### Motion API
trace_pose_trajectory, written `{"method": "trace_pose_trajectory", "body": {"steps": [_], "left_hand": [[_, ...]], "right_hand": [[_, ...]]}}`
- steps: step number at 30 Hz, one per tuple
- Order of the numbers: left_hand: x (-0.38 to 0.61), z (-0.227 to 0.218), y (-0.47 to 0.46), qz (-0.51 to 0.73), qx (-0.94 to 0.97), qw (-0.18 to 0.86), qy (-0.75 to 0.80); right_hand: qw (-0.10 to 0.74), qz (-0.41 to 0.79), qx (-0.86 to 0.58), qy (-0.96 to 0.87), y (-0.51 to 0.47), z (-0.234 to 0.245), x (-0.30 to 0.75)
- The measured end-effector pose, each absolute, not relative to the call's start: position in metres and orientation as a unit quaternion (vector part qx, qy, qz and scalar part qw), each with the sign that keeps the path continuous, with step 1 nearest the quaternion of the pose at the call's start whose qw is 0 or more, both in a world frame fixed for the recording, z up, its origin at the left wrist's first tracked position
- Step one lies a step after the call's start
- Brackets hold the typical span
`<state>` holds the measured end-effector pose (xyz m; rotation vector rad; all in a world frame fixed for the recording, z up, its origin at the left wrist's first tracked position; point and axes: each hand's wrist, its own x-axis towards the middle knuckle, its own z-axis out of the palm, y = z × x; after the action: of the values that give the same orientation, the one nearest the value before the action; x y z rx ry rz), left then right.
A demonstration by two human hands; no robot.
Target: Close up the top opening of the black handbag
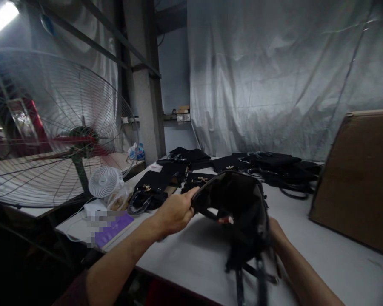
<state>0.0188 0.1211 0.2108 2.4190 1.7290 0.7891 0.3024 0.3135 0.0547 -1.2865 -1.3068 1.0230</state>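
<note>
My left hand (pixel 176 211) pinches the rim of a black handbag (pixel 239 212), thumb on top and fingers curled under the edge. The bag is held open above the white table (pixel 322 259), mouth toward me, with a small red and white tag showing inside. Its straps (pixel 252 276) hang down toward the front edge. My right hand (pixel 276 231) is behind the bag's right side, mostly hidden; only the wrist and back of the hand show.
Several black handbags (pixel 268 163) lie in piles across the far half of the table. A brown cardboard sheet (pixel 359 178) leans at the right. At the left stand a big wire-caged fan (pixel 51 131), a small white fan (pixel 104 181) and a purple box (pixel 113 227).
</note>
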Motion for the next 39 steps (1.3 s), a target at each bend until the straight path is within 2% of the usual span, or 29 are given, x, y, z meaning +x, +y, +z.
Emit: {"method": "trace_pose_trajectory", "body": {"steps": [2,5,9,12,15,18,21,24,30,35,39], "left_hand": [[0.013,0.195,0.131,0.249,0.785,0.085,0.561],[0.003,0.178,0.147,0.306,0.757,0.161,0.555],[-0.005,0.176,0.157,0.337,0.746,0.249,0.518],[-0.005,0.178,0.158,0.347,0.738,0.285,0.503],[-0.003,0.178,0.158,0.347,0.734,0.288,0.508],[0.000,0.181,0.157,0.356,0.721,0.326,0.497],[0.001,0.184,0.154,0.360,0.721,0.333,0.489],[0.002,0.188,0.152,0.364,0.735,0.311,0.481],[0.003,0.194,0.151,0.387,0.725,0.337,0.459],[0.010,0.193,0.155,0.410,0.713,0.270,0.501],[0.015,0.192,0.158,0.410,0.706,0.264,0.514]], "right_hand": [[0.526,0.430,-0.547,-0.489,0.315,0.055,0.316],[0.591,0.404,-0.555,-0.424,0.318,0.072,0.332],[0.677,0.298,-0.533,-0.412,0.301,0.123,0.335],[0.687,0.222,-0.477,-0.501,0.268,0.171,0.322],[0.573,0.176,-0.414,-0.686,0.238,0.207,0.299],[0.443,0.107,-0.294,-0.840,0.226,0.224,0.272],[0.351,0.041,-0.202,-0.913,0.229,0.228,0.250],[0.288,0.027,-0.174,-0.941,0.234,0.229,0.232],[0.242,0.015,-0.168,-0.955,0.236,0.228,0.211],[0.262,-0.020,-0.198,-0.944,0.232,0.225,0.210],[0.252,-0.037,-0.260,-0.931,0.227,0.225,0.207]]}}
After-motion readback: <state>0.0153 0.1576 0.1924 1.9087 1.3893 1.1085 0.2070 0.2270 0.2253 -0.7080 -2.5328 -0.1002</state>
